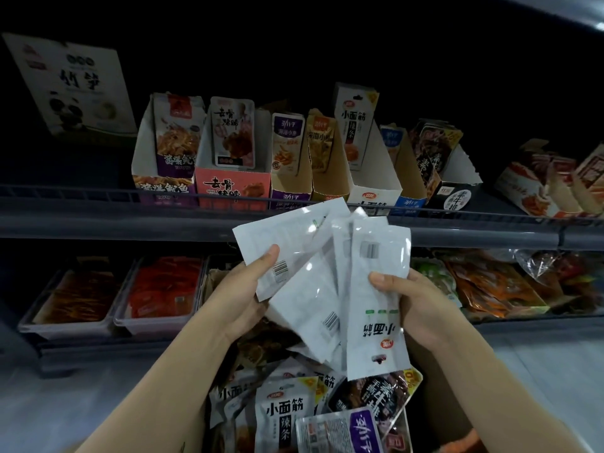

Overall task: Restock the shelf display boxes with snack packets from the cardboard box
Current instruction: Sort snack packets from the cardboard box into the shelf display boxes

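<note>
Both hands hold a fan of several white snack packets (313, 276) in front of the shelf, backs with barcodes facing me. My left hand (251, 289) pinches the leftmost packets, thumb on top. My right hand (415, 299) grips the rightmost packet (376, 315), which hangs upside down. Below them the cardboard box (434, 403) holds more packets (284, 416), white, dark and purple. On the upper shelf stands a row of display boxes; the white one (372, 191) carries one matching white packet (354, 125).
The shelf rail (130, 220) runs across just above my hands. Other display boxes, pink (232, 188) and purple (291, 191), stand left of the white one. Trays of orange snacks (163, 289) fill the lower shelf. A panda sign (75, 86) leans at upper left.
</note>
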